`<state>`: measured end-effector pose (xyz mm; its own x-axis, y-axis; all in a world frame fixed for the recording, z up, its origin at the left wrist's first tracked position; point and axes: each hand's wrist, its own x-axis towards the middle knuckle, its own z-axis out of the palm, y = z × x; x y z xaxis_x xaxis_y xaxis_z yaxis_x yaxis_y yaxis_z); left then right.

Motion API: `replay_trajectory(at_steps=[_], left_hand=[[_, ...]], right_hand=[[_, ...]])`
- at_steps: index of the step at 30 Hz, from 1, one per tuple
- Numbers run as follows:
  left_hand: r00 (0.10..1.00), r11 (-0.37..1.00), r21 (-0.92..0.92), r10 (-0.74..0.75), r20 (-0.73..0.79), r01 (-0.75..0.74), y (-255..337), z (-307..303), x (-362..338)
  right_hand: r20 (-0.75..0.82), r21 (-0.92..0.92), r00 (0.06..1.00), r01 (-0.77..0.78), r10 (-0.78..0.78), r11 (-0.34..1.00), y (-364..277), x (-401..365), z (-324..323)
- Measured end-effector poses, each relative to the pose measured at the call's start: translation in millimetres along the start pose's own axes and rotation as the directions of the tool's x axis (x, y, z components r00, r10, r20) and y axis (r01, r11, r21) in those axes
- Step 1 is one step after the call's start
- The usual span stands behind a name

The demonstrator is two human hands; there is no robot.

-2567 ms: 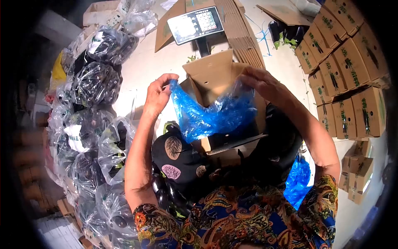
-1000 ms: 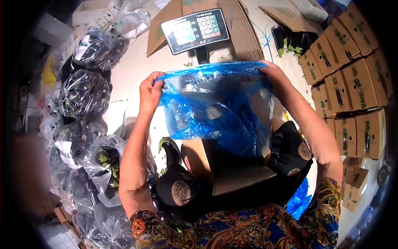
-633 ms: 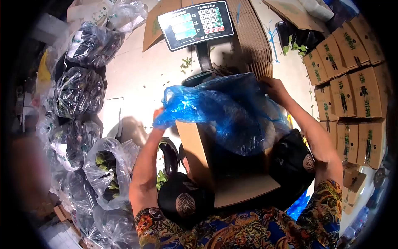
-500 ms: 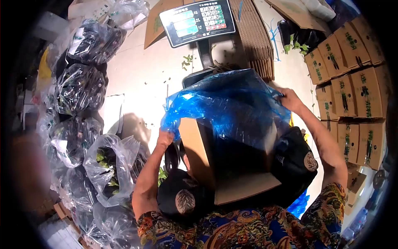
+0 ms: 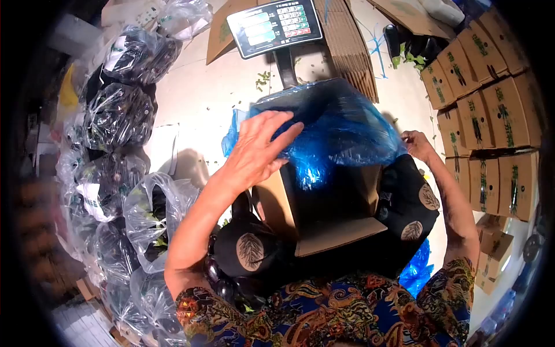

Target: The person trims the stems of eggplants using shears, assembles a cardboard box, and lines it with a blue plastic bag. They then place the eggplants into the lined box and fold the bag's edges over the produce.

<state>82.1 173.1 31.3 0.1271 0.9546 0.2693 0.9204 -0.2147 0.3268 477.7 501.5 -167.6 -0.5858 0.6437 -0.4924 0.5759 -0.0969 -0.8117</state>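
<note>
A blue plastic bag (image 5: 347,124) is draped over the far end of an open cardboard box (image 5: 341,236) that stands between my knees. Its front part sags into the box. My left hand (image 5: 257,144) hovers at the bag's left side with fingers spread and nothing gripped. At the opposite side, my right hand (image 5: 419,146) pinches the bag's right edge, its fingertips closed together. Beyond the bag rises a scale display (image 5: 274,28) on a post, with its base largely covered by the plastic.
Clear bags of eggplants (image 5: 118,115) line the left side. Stacked, printed cartons (image 5: 483,115) stand on the right, and flattened cardboard (image 5: 350,55) lies behind the scale. Loose eggplants (image 5: 393,43) rest at the back right. More blue plastic (image 5: 417,269) lies beside my right leg.
My left hand has let go of the bag's left edge and moved up and inward, fingers spreading. My right hand, still on the bag, has shifted slightly right and lower.
</note>
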Motion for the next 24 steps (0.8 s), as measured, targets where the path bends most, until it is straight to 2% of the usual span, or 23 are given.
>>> replay_trajectory(at_steps=[1, 3, 4, 7, 8, 9, 11, 13, 14, 15, 17, 18, 20, 22, 24], left_hand=[[0.999, 0.999, 0.008, 0.031, 0.032, -0.032, -3, 8, 3], [0.99, 0.999, -0.037, -0.023, 0.14, 0.029, -22, 26, -7], [0.98, 0.997, -0.055, -0.048, 0.193, 0.06, -27, 28, -10], [0.956, 0.887, -0.395, -0.143, 0.256, 0.239, -5, 8, -20], [0.967, 0.894, -0.394, -0.136, 0.217, 0.214, 4, 0, -25], [0.965, 0.908, -0.363, -0.132, 0.229, 0.21, 16, -10, -27], [0.96, 0.933, -0.299, -0.125, 0.25, 0.199, 39, -30, -30], [0.967, 0.895, -0.403, -0.096, 0.237, 0.188, 59, -36, -34], [0.965, 0.885, -0.417, -0.114, 0.237, 0.207, 65, -35, -37], [0.963, 0.874, -0.432, -0.127, 0.239, 0.223, 71, -35, -39], [0.951, 0.803, -0.527, -0.158, 0.266, 0.28, 87, -41, -32], [0.945, 0.761, -0.571, -0.173, 0.278, 0.307, 95, -45, -29], [0.95, 0.772, -0.561, -0.179, 0.257, 0.298, 107, -50, -26], [0.962, 0.772, -0.582, -0.145, 0.232, 0.256, 112, -47, -35], [0.952, 0.785, -0.559, -0.123, 0.281, 0.267, 125, -52, -44]], right_hand=[[0.019, 0.014, 1.0, -0.016, 0.016, 1.0, 4, -5, -2], [0.061, 0.045, 0.997, -0.05, 0.048, 0.998, -31, -32, 9], [0.115, 0.081, 0.977, -0.189, 0.179, 0.979, -51, -46, 8], [0.017, 0.376, 0.977, -0.205, 0.215, 0.904, -22, -51, -1], [-0.142, 0.206, 0.97, -0.168, 0.199, 0.964, -29, -60, -4], [-0.267, 0.124, 0.951, -0.124, 0.154, 0.984, -38, -67, -6], [-0.553, -0.124, 0.831, -0.01, -0.061, 0.992, -75, -87, 5], [-0.555, -0.366, 0.71, 0.259, -0.433, 0.894, -132, -114, 25], [-0.408, -0.426, 0.699, 0.424, -0.588, 0.8, -163, -130, 41], [-0.252, -0.455, 0.648, 0.577, -0.719, 0.679, -193, -148, 61], [0.107, -0.456, 0.545, 0.771, -0.832, 0.446, -240, -189, 106], [0.207, -0.489, 0.549, 0.775, -0.81, 0.4, -248, -202, 129], [0.301, -0.548, 0.506, 0.785, -0.808, 0.288, -250, -211, 163], [0.312, -0.61, 0.581, 0.729, -0.751, 0.311, -237, -199, 178], [0.316, -0.677, 0.784, 0.581, -0.534, 0.452, -229, -180, 172]])
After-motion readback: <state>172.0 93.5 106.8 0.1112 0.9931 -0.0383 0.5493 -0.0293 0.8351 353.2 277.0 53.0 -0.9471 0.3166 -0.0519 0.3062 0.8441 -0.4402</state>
